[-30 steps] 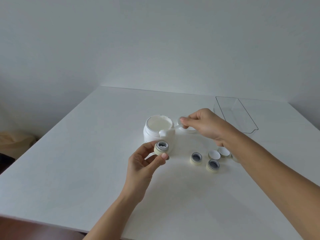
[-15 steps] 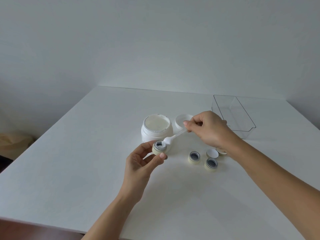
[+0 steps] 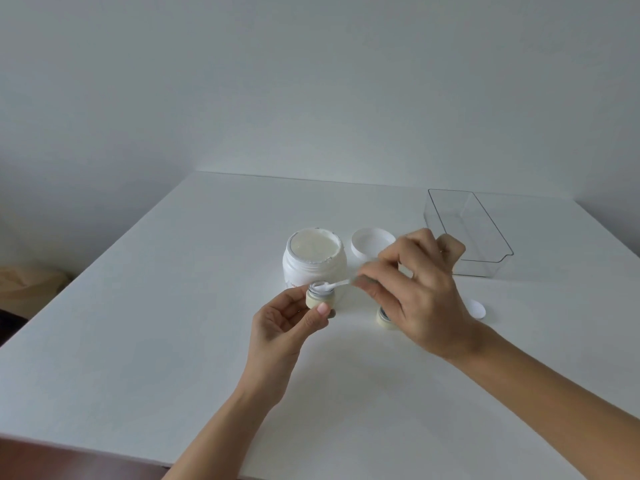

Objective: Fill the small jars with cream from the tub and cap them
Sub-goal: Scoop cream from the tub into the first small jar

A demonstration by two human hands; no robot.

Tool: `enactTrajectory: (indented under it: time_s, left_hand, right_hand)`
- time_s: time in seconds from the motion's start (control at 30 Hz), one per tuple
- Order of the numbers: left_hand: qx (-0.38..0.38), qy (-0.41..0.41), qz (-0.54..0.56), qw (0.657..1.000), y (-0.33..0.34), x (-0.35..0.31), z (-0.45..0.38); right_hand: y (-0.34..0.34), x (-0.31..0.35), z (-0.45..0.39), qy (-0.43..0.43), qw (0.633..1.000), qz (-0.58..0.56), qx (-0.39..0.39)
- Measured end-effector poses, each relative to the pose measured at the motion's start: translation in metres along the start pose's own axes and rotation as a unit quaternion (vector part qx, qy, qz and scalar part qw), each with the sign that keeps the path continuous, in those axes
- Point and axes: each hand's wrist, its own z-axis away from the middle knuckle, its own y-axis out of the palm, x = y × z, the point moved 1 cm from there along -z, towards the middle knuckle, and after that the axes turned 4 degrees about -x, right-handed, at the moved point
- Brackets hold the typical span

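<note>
Two hands are working over the white table in the head view, the only camera here. Left hand is holding a small jar up off the table, pinching it between thumb and fingertips, mouth facing up. It's a cream-coloured little pot with a darker rim, sitting just in front of the big tub.

Right hand is gripping a small white spatula by its handle, fingers curled around it, and the scoop end is resting right in the mouth of the held jar with a blob of white cream on it.

That tub is standing open, uncapped, and looking pretty much full of white cream up to the rim. Its lid is lying upside down just to the right of it on the table.

Another small jar is sitting on the table near the right hand, mostly hiding behind the palm, so I can't tell if it's filled. Further right, a little white cap is poking out past the wrist, lying flat on the table.

At the far right a clear plastic bin is sitting on the table, well apart from the jars.
</note>
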Motion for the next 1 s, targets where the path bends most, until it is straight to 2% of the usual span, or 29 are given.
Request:
enactTrajectory:
  time_s: [0.07, 0.17, 0.4, 0.53, 0.67, 0.73, 0.83, 1.0]
  left_hand:
    - [0.001, -0.001, 0.006, 1.0, 0.0, 0.0, 0.0]
    - [0.0, -0.004, 0.012, 1.0, 0.0, -0.001, 0.0]
    - [-0.005, -0.008, 0.01, 1.0, 0.002, -0.002, 0.001]
    - [-0.003, -0.008, 0.009, 1.0, 0.002, -0.002, 0.001]
    - [0.005, -0.012, 0.003, 1.0, 0.002, -0.002, 0.0]
    - [0.016, -0.015, 0.009, 1.0, 0.002, -0.001, 0.0]
    - [0.038, -0.014, 0.005, 0.999, 0.003, -0.002, 0.001]
    - [0.058, -0.017, 0.001, 0.998, 0.004, -0.004, 0.002]
  right_hand:
    - [-0.004, 0.001, 0.005, -0.049, 0.998, 0.027, -0.025]
    - [-0.009, 0.001, 0.013, -0.078, 0.996, 0.029, -0.033]
    - [-0.016, -0.006, 0.017, -0.05, 0.998, 0.003, -0.043]
    - [-0.016, -0.011, 0.015, -0.003, 0.998, -0.017, -0.052]
    - [-0.009, -0.018, 0.001, 0.116, 0.99, -0.046, -0.06]
    - [-0.001, -0.021, -0.012, 0.157, 0.986, -0.05, -0.039]
    - [0.017, -0.021, -0.032, 0.173, 0.983, -0.042, 0.04]
    - [0.058, -0.014, -0.06, 0.079, 0.974, 0.018, 0.213]
